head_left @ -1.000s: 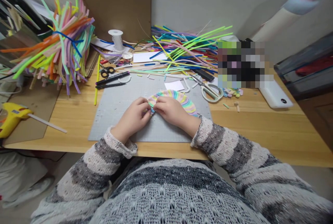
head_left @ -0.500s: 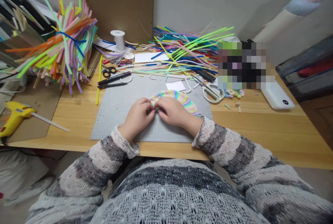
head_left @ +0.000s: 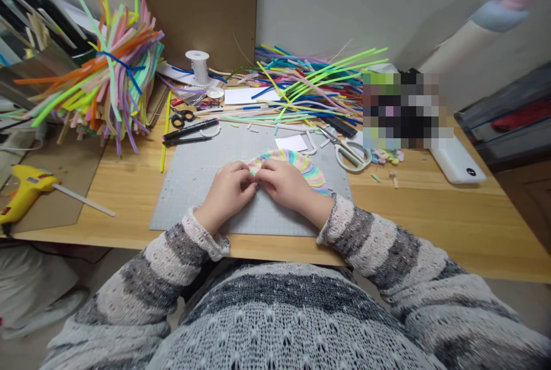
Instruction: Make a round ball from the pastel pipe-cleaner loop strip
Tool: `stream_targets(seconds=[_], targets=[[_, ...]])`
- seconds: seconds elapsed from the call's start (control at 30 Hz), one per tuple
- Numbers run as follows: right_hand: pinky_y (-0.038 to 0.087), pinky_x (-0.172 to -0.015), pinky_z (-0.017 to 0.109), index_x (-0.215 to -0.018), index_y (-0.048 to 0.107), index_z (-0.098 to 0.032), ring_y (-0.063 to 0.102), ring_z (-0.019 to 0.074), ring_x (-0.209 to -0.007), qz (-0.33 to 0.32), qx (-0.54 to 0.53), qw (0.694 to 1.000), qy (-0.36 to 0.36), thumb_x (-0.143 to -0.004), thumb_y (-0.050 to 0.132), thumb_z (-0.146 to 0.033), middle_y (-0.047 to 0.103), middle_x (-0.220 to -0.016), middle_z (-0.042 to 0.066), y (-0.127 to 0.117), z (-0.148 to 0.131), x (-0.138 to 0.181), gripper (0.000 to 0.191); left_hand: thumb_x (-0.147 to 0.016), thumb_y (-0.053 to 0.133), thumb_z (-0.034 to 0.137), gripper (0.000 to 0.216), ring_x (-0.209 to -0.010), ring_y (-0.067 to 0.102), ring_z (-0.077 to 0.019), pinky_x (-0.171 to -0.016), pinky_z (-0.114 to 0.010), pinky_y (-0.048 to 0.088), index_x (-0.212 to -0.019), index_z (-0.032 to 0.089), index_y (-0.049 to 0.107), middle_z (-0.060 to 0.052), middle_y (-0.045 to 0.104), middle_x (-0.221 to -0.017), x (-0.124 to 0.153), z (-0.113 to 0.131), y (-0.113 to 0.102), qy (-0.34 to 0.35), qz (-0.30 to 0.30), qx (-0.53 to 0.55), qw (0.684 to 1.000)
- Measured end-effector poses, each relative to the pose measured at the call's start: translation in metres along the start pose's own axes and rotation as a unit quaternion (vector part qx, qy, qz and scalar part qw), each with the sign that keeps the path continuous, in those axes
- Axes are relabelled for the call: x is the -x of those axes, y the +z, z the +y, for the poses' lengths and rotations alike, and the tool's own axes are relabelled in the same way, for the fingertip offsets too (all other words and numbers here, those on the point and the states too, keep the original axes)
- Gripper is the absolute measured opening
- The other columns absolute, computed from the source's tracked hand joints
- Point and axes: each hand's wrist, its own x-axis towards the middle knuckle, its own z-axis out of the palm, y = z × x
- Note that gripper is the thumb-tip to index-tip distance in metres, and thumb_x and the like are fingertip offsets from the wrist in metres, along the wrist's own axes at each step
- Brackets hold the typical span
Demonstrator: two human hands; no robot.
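A curved band of pastel pipe cleaners [head_left: 307,169], striped yellow, pink, lilac and mint, lies on the grey cutting mat [head_left: 185,198]. At its left end my left hand [head_left: 232,189] and my right hand [head_left: 282,183] meet, thumbs and fingers pinched together. Both are closed on that end of the band; the exact spot between the fingertips is hidden. The right hand and wrist cover the band's lower edge. Just beyond the band lies a small white card [head_left: 291,143].
White-handled scissors [head_left: 353,155] lie right of the mat, black scissors [head_left: 181,117] and markers [head_left: 191,131] at its upper left. Loose pipe cleaners [head_left: 318,83] pile up at the back. A tied bundle [head_left: 112,71] stands left, above a yellow glue gun [head_left: 28,186].
Both hands stay at the same end of the band with their fingertips still together. The green bit seen between the fingertips before is now hidden. The view has shifted slightly.
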Motion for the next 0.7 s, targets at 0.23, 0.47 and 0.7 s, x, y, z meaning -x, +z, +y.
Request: stream_targets(seconds=[0.23,0.47,0.7], targets=[[0.030,-0.065,0.033,-0.102,0.067,-0.019,0.050,0.0213,-0.080,-0.029,0.063,0.998,-0.008,-0.094,0.048,-0.019,0.062,-0.095,0.009,-0.002,-0.005,-0.006,0.020,-0.083,0.064,0.036,0.020,-0.099,0.050,-0.0284,-0.085,-0.044,0.044,-0.095,0.020,0.061,-0.010,0.056,-0.104,0.012,0.002,-0.003,-0.012,-0.017,-0.140,0.990],[0.031,-0.065,0.033,-0.094,0.066,-0.017,0.051,0.0196,-0.080,-0.067,0.063,0.996,0.019,-0.095,0.047,-0.017,0.063,-0.097,0.009,-0.010,-0.017,-0.012,0.019,-0.082,0.060,0.021,0.008,-0.094,0.054,-0.0227,-0.086,-0.039,0.045,-0.090,0.020,0.059,-0.006,0.058,-0.097,0.012,-0.007,-0.016,0.042,-0.080,-0.034,0.995],[0.036,-0.075,0.033,-0.096,0.065,-0.017,0.052,0.0208,-0.088,-0.031,0.043,0.999,-0.013,-0.096,0.046,-0.018,0.064,-0.098,0.008,0.005,-0.009,-0.006,0.018,-0.082,0.056,0.022,0.008,-0.098,0.054,-0.0255,-0.087,-0.042,0.043,-0.089,0.020,0.057,-0.007,0.058,-0.101,0.011,0.000,-0.016,0.007,-0.080,-0.080,0.994]])
